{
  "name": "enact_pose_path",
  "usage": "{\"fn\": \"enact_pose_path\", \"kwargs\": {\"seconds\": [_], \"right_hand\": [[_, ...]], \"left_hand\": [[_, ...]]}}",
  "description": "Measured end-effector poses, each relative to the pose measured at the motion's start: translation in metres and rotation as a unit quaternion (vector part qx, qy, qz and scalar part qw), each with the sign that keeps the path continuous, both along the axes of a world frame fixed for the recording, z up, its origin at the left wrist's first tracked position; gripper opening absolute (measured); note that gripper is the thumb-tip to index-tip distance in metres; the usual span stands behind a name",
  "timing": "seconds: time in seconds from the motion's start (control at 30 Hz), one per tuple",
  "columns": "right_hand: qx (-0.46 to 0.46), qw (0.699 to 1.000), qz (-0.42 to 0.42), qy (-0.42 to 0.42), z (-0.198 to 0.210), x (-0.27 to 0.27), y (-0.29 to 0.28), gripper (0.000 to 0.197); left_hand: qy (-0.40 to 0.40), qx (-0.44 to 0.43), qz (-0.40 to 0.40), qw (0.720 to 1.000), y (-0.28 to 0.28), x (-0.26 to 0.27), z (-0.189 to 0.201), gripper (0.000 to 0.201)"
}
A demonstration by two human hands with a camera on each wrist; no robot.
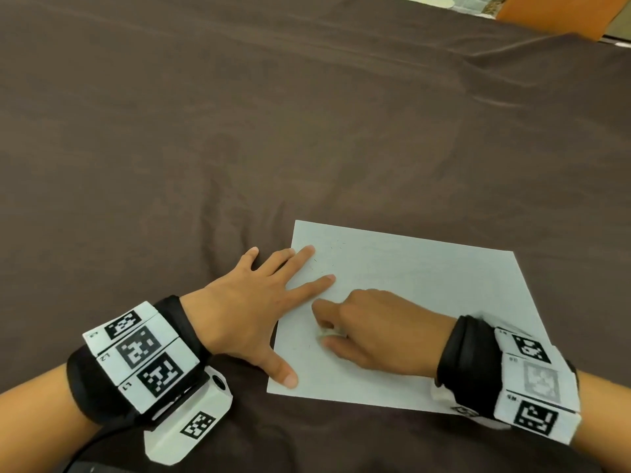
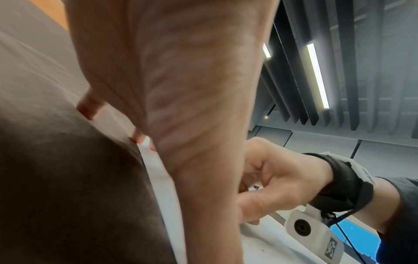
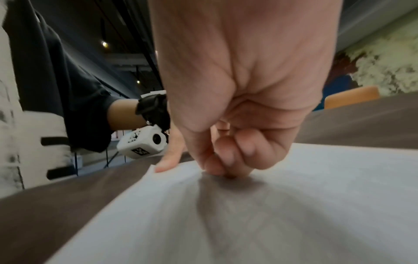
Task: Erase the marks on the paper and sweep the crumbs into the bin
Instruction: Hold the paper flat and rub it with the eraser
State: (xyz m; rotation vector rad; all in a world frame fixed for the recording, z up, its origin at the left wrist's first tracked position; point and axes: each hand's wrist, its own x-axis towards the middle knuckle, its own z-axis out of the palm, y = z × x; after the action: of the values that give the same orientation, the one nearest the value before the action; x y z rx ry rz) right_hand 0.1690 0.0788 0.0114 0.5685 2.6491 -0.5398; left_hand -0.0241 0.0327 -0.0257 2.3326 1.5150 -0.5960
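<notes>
A white sheet of paper (image 1: 426, 302) lies on the brown cloth, near and right of centre. My left hand (image 1: 259, 302) lies flat with spread straight fingers and presses the sheet's left edge; its thumb rests near the lower left corner. My right hand (image 1: 368, 332) is curled and pinches a small pale eraser (image 1: 329, 333) against the paper beside the left hand. A few faint dark specks (image 1: 324, 264) lie near the left fingertips. In the right wrist view the curled fingers (image 3: 228, 160) meet the paper (image 3: 294, 205); the eraser is hidden there. No bin shows.
A brown cloth (image 1: 239, 131) covers the whole table. At the far right edge stands an orange chair back (image 1: 546, 15). A pale disc (image 1: 433, 0) lies past the table's far edge.
</notes>
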Motion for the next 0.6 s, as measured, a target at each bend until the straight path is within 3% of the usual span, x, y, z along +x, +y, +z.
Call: {"fn": "enact_pose_path", "kwargs": {"seconds": [0.17, 0.3, 0.47, 0.6], "right_hand": [[-0.018, 0.999, 0.046, -0.014, -0.004, 0.000, -0.022, 0.018], [0.024, 0.999, -0.022, 0.003, -0.001, 0.010, 0.006, 0.017], [-0.034, 0.999, 0.034, -0.007, -0.006, 0.016, -0.019, 0.015], [0.017, 0.999, -0.050, -0.009, -0.002, 0.023, 0.014, 0.015]], "left_hand": [[0.003, 0.003, 0.001, 1.000, -0.001, 0.000, -0.001, 0.128], [0.004, 0.004, 0.000, 1.000, -0.001, 0.000, -0.001, 0.128], [0.006, 0.003, 0.002, 1.000, -0.001, 0.000, -0.001, 0.129], [0.009, 0.002, 0.001, 1.000, 0.000, 0.001, 0.000, 0.129]]}}
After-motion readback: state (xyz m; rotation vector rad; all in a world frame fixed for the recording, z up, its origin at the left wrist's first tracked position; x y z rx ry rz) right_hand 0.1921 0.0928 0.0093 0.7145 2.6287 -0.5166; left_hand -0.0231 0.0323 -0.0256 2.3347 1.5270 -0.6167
